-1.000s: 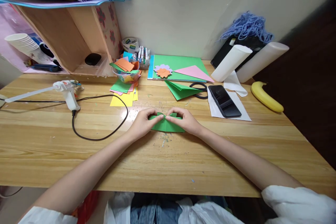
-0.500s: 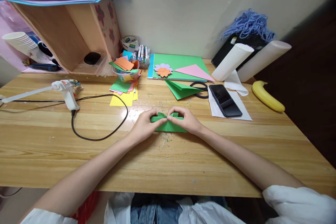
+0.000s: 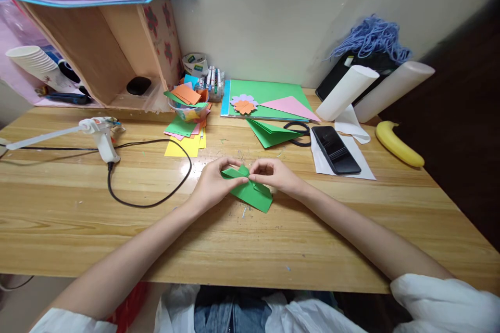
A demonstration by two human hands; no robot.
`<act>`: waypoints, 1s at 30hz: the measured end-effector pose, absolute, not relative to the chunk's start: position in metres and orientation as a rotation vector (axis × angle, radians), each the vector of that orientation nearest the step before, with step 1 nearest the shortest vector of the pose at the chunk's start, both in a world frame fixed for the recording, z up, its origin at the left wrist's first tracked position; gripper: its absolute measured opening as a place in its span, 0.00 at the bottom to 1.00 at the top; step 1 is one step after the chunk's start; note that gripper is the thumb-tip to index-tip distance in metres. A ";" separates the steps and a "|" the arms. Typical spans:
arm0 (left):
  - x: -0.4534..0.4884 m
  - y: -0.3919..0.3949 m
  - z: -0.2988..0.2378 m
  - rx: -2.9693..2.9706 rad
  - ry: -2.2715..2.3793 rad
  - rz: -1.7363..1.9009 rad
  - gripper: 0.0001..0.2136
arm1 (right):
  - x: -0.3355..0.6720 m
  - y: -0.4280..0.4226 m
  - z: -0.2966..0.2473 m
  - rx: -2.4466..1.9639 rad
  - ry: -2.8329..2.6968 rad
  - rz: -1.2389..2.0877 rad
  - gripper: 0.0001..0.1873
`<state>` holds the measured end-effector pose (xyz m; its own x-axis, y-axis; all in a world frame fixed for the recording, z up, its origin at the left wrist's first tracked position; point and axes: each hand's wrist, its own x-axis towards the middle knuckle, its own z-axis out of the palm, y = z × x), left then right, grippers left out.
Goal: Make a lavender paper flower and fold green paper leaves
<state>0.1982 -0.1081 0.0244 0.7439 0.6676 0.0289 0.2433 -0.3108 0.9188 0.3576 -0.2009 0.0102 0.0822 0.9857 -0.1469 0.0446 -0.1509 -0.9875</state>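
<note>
Above a pale wooden surface (image 3: 312, 250), the left hand (image 3: 214, 182) and right hand (image 3: 279, 174) are each closed in a pinch near the middle of a creased green paper sheet (image 3: 255, 199). Its folding looks partly done, not yet pressed flat. Beyond lie a folded green paper wedge (image 3: 269, 135) and a finished-looking lilac-and-orange paper flower (image 3: 244, 106).

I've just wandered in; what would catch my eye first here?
Probably the folded green paper, pinched by the left hand and right hand near the middle of the wooden table. Next, perhaps, the bright yellow banana toward the table's right side and the tangled blue yarn at the back right. On the left, the white glue gun stands out, its black cord looping across the wood.
</note>
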 end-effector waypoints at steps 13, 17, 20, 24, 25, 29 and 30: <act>0.199 -0.108 0.031 1.742 0.832 0.471 0.19 | 0.349 -0.202 0.008 -1.367 -1.038 1.160 0.12; 0.200 -0.109 0.030 1.670 0.847 0.505 0.22 | 0.346 -0.203 0.008 -1.377 -0.976 1.060 0.12; 0.200 -0.108 0.025 1.558 0.814 0.513 0.24 | 0.345 -0.204 0.008 -1.382 -0.919 0.989 0.12; 0.202 -0.109 0.023 1.384 0.709 0.484 0.23 | 0.344 -0.205 0.006 -1.394 -0.844 0.926 0.13; 0.202 -0.110 0.023 1.386 0.706 0.496 0.23 | 0.344 -0.205 0.006 -1.389 -0.845 0.934 0.13; 0.203 -0.118 0.027 1.480 0.774 0.586 0.20 | 0.341 -0.206 0.008 -1.351 -0.906 1.008 0.13; 0.203 -0.120 0.028 1.493 0.777 0.589 0.19 | 0.340 -0.206 0.009 -1.347 -0.916 1.019 0.13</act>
